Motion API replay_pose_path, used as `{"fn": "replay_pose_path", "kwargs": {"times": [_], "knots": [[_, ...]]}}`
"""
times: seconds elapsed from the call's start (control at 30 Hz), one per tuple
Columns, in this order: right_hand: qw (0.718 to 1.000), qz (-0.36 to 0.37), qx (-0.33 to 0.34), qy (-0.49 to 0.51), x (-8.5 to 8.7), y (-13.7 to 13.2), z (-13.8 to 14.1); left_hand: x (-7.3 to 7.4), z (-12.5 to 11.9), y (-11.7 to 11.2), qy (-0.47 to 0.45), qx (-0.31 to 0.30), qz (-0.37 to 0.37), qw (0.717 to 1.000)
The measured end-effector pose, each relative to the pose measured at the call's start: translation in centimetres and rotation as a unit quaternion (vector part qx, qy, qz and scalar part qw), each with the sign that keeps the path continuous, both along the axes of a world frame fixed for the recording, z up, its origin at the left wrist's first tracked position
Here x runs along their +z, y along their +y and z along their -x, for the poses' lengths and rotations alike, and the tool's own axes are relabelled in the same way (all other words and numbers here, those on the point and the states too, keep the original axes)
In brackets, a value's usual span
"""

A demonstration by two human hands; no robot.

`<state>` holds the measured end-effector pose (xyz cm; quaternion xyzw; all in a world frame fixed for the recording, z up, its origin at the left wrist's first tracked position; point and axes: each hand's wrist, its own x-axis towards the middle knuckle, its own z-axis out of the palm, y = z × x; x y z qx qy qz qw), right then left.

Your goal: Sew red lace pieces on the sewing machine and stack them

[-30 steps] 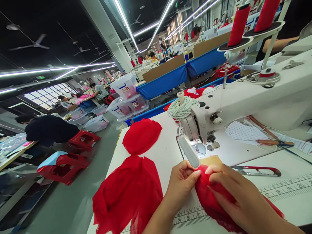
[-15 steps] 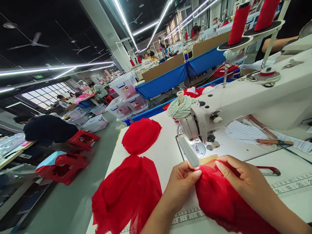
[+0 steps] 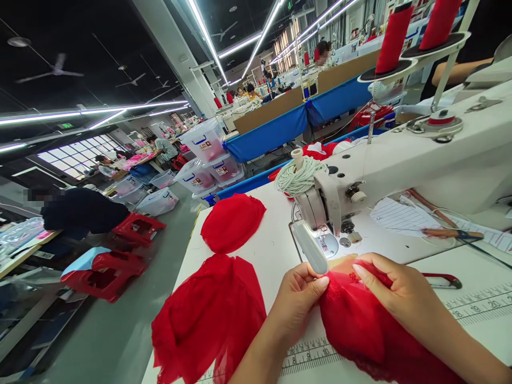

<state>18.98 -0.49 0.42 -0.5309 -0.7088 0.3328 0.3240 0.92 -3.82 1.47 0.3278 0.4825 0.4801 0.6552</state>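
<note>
Both hands grip one piece of red lace-trimmed sheer fabric (image 3: 352,325) in front of the sewing machine (image 3: 416,154): the left hand (image 3: 301,294) pinches its upper edge between thumb and fingers, and the right hand (image 3: 394,285) pinches the edge farther right, so a short span runs between them. The rest drapes over the worktable (image 3: 276,240). To the left lie a rounded red fabric piece (image 3: 232,224) and, nearer, a larger, crumpled red fabric pile (image 3: 212,320).

Across the aisle, clear plastic bins with blue handles (image 3: 204,141) stand stacked; something reddish shows through the top one, too vague to name. White labels (image 3: 206,145) on the bins are too small to read. The ruler scale (image 3: 308,354) on the table shows 8, 9 and 10 between the forearms, and 18, 19 and 20 at the far right.

Compared with a second ago, the right hand has shifted away from the left and now partly hides the red-handled thread snips (image 3: 446,278); the left hand's pinch is nearly unchanged.
</note>
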Motion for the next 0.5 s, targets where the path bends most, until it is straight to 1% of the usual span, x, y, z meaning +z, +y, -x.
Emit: {"fn": "replay_pose_path", "kwargs": {"times": [0.07,0.13,0.23,0.27,0.3,0.37,0.4,0.43,0.47,0.5], "knots": [[1.0,-0.005,-0.004,0.005,0.0,-0.1,-0.2,-0.1,0.1,0.1,0.038,-0.013,-0.023,0.999],[1.0,-0.016,0.007,0.021,0.1,-0.4,-0.4,-0.1,0.1,0.1,0.084,-0.029,-0.041,0.995],[0.997,-0.034,0.054,0.05,0.5,-1.1,-0.6,0.4,0.2,-0.1,0.166,-0.073,-0.065,0.981],[0.996,-0.039,0.067,0.054,0.7,-1.3,-0.6,0.8,0.1,-0.4,0.216,-0.086,-0.084,0.969],[0.995,-0.042,0.076,0.055,0.9,-1.5,-0.6,1.4,0.0,-0.7,0.279,-0.094,-0.107,0.95],[0.994,-0.043,0.09,0.053,1.2,-1.6,-0.7,3.0,-0.3,-1.6,0.405,-0.098,-0.151,0.896],[0.993,-0.043,0.094,0.049,1.2,-1.7,-0.7,3.8,-0.4,-2.2,0.448,-0.101,-0.159,0.874],[0.994,-0.048,0.092,0.043,1.1,-1.8,-0.7,4.5,-0.5,-2.7,0.46,-0.112,-0.155,0.867],[0.994,-0.065,0.077,0.036,0.9,-2.0,-0.8,5.1,-0.5,-3.3,0.447,-0.125,-0.136,0.875],[0.994,-0.093,0.052,0.029,0.6,-2.4,-1.0,5.5,-0.4,-3.8,0.407,-0.138,-0.106,0.897]]}}
